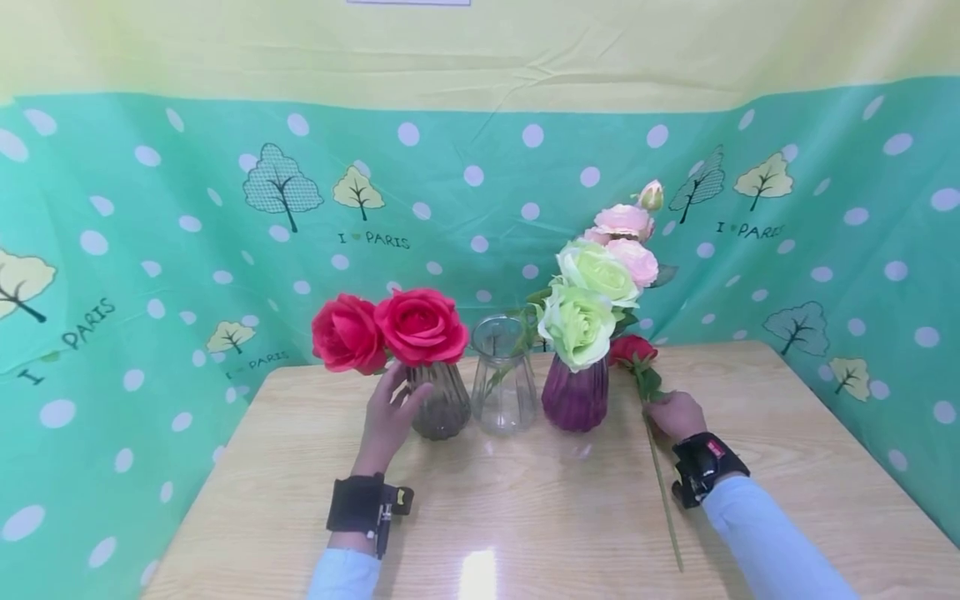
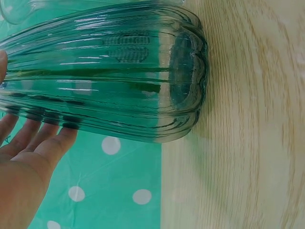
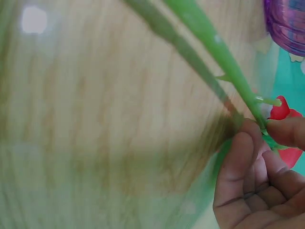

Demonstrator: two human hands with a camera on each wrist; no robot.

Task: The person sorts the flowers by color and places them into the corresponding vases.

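My left hand [image 1: 388, 408] is at the ribbed grey glass vase [image 1: 441, 404], thumb across its front and fingers along its left side. Two red roses [image 1: 422, 327] top this vase; in the left wrist view a cut stem [image 2: 147, 88] shows through the glass, and fingertips [image 2: 66, 136] meet the wall. On the right, my right hand [image 1: 677, 415] pinches a single red rose [image 1: 632, 350] by its green stem [image 3: 224, 62] between thumb and fingers. That rose slants over the table, bloom towards the back beside the purple vase [image 1: 576, 396], stem end towards the front.
A clear glass vase [image 1: 504, 400] stands between the grey and purple vases, with a green stem inside. Light green roses [image 1: 577, 325] and pink roses [image 1: 632, 260] rise over the purple vase. Behind the wooden table [image 1: 525, 517] hangs a dotted green curtain [image 1: 472, 208].
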